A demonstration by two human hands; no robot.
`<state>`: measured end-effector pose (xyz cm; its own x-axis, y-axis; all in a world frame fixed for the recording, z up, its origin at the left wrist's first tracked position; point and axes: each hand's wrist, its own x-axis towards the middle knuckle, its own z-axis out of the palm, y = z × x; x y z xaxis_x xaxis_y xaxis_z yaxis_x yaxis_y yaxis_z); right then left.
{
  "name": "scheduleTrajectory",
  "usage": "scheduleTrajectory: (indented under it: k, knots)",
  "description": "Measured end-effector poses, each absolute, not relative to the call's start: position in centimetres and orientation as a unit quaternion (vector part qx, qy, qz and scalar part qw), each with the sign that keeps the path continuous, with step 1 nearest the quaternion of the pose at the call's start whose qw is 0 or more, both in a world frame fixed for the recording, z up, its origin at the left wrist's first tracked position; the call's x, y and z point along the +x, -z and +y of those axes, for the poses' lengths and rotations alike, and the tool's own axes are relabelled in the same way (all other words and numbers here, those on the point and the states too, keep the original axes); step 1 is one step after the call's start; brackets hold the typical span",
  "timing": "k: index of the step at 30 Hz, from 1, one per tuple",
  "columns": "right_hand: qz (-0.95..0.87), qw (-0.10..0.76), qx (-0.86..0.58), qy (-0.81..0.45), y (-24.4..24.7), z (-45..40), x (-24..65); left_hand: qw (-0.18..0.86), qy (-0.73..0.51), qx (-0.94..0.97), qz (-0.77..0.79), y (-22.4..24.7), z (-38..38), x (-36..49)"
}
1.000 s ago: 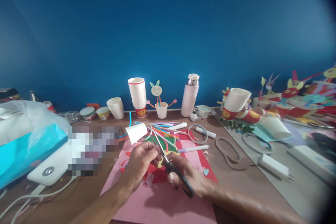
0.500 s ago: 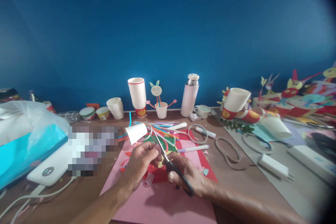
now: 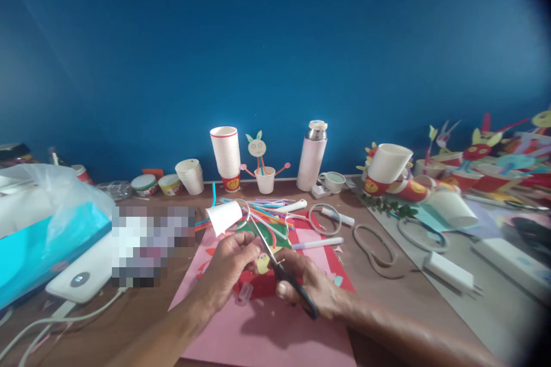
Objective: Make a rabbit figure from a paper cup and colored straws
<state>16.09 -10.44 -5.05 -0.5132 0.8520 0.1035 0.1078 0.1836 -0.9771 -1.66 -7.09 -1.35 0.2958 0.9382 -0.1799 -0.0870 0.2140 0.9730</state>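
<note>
My right hand (image 3: 307, 284) is wrapped round the black handles of a pair of scissors (image 3: 297, 292). Their metal blades point up and to the left, close by the fingertips of my left hand (image 3: 235, 261). That hand is closed in a pinch; whatever lies between its fingers is too small to make out. Below the fingertips shows a pale yellow piece of paper (image 3: 263, 265), and I cannot tell whether it is held or lies on the pile. Both hands are above red paper (image 3: 275, 288) and a large pink sheet (image 3: 267, 332).
Behind my hands lie a tipped paper cup (image 3: 224, 218), coloured straws (image 3: 271, 212) and a marker (image 3: 318, 243). A cup stack (image 3: 226, 152), a paper-cup figure (image 3: 264, 180) and a flask (image 3: 310, 163) stand along the wall. A power bank (image 3: 77, 278) lies left, a charger (image 3: 450, 272) right.
Both hands and the scissors have stayed almost in place. More of the pale yellow paper shows between the hands now.
</note>
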Motion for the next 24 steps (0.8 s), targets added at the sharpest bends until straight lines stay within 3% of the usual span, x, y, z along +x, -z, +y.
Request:
scheduleTrajectory:
  k: [24]
  knots:
    - [-0.655, 0.364, -0.376, -0.545, 4.7, -10.4, 16.0, 0.675, -0.386, 0.457, 0.432, 2.0, -6.9, -2.1]
